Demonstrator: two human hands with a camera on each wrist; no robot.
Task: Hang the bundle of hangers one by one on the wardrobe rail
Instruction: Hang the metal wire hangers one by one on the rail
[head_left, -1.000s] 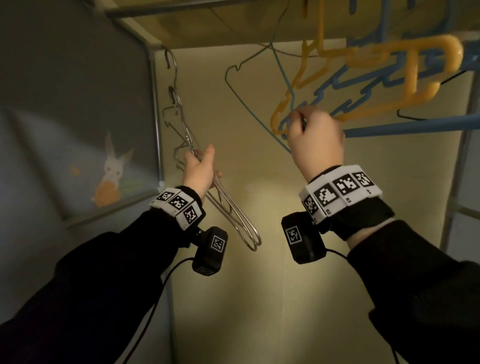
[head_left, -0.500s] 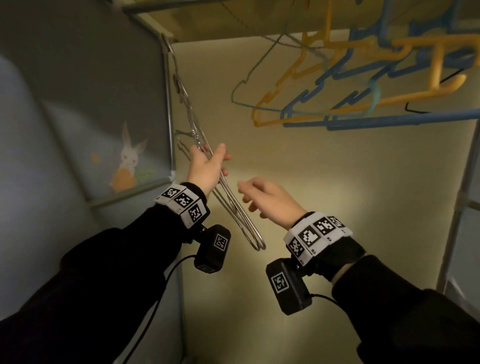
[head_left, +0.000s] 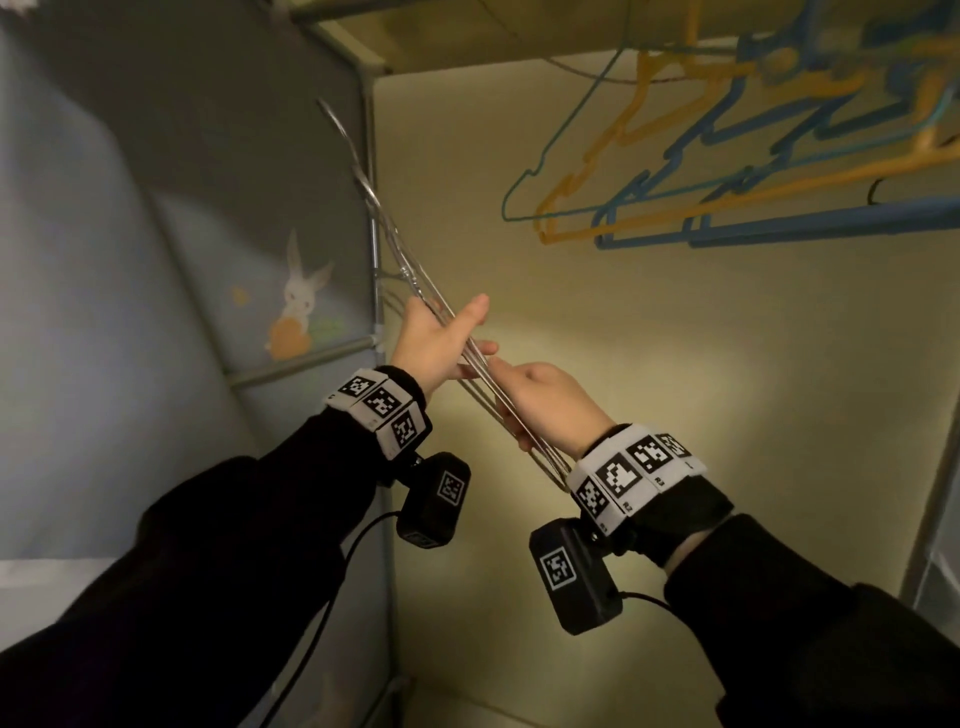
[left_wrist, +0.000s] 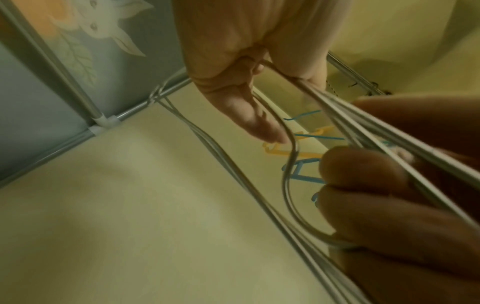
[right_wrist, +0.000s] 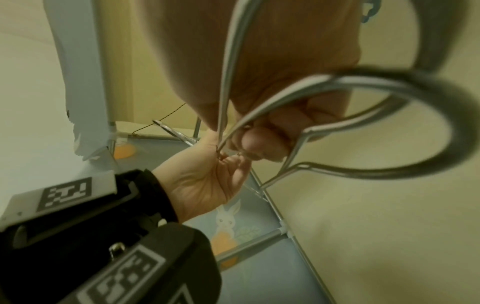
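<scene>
Both hands (right_wrist: 207, 181) on metal hangers (right_wrist: 350, 90); rabbit panel (right_wrist: 228, 220) below.

Both hands (head_left: 441, 340) (head_left: 550, 405) raised, fingers curled.

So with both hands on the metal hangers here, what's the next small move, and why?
Probably the right hand should slide one wire off the metal hanger bundle. The left hand grips the bundle, the right hand's fingers pinch it lower down, and only coloured hangers hang up at the top.

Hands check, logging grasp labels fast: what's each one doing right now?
Left hand: grips the metal hanger bundle.
Right hand: fingers curled round a hanger in that bundle.
</scene>
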